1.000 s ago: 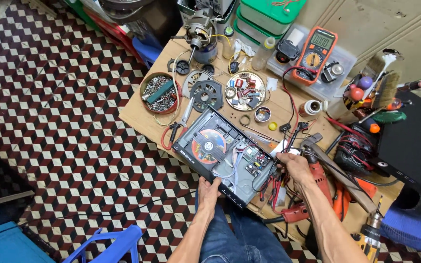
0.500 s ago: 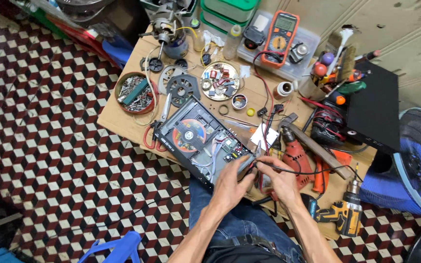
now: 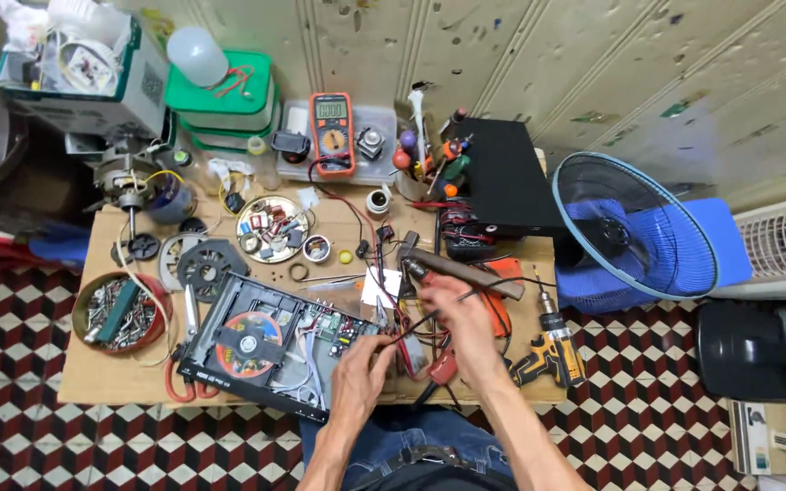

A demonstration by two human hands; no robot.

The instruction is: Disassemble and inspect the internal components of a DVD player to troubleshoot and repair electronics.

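The left hand (image 3: pixel 361 368) is resting at the near right corner of the opened disc player (image 3: pixel 270 344) on the table (image 3: pixel 120 382), fingers pinching a black wire (image 3: pixel 429 314). The right hand (image 3: pixel 461 318) is lying just right of the player, fingers closed around the same wire, beside the yellow drill (image 3: pixel 552 350).

One head-worn view, looking steeply down from above the person's own forearms, facing a wall beyond a cardboard-topped bench (image 3: pixel 93 382), set fairly high and wide, bench filling the middle, tiled floor at left and bottom, fan (image 3: pixel 634 227) at right
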